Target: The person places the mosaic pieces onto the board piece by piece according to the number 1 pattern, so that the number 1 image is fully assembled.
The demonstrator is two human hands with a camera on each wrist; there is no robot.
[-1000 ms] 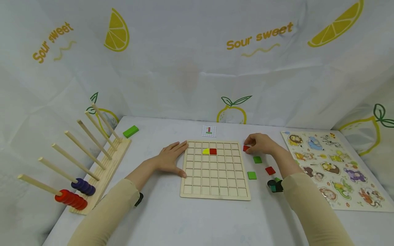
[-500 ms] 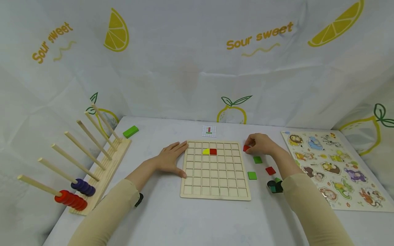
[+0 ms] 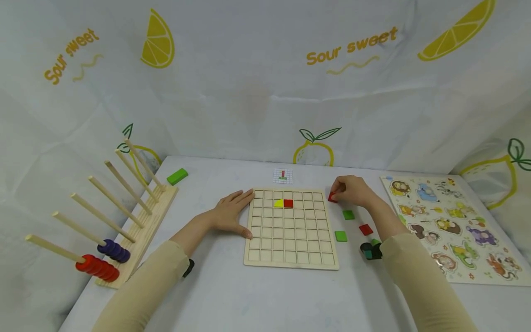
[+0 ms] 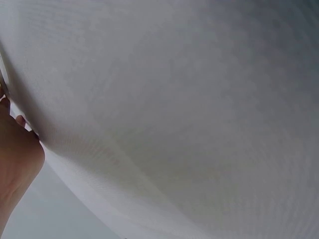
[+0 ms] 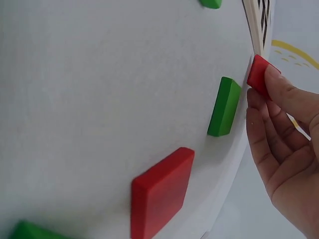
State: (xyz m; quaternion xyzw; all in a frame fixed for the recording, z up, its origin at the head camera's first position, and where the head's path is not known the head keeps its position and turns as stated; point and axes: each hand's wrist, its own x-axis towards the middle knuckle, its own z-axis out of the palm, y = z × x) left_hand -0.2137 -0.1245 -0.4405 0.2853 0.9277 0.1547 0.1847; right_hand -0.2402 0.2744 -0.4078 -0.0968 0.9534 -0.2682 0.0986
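Observation:
My right hand [image 3: 351, 190] pinches a red square tile [image 5: 258, 74] between thumb and fingers, just right of the wooden grid board [image 3: 289, 234]. In the head view the fingers partly cover that tile. With fingers spread, my left hand [image 3: 228, 214] rests against the board's left edge; the left wrist view catches only part of it. A yellow piece [image 3: 279, 204] with a slanted side and a red square [image 3: 288, 203] sit side by side in cells near the board's top. Green tiles [image 3: 349, 215] and a second loose red tile [image 3: 366, 229] lie below my right hand.
A small pattern card [image 3: 283, 175] lies behind the board. On the left stands a wooden peg rack [image 3: 143, 226] with red and blue rings, a green block [image 3: 177, 176] behind it. An animal puzzle board [image 3: 452, 226] lies at the right.
My right hand has risen slightly, and the red tile in its pinch now looks tilted up. My left hand stays at the board's edge. The head view has shifted a little.

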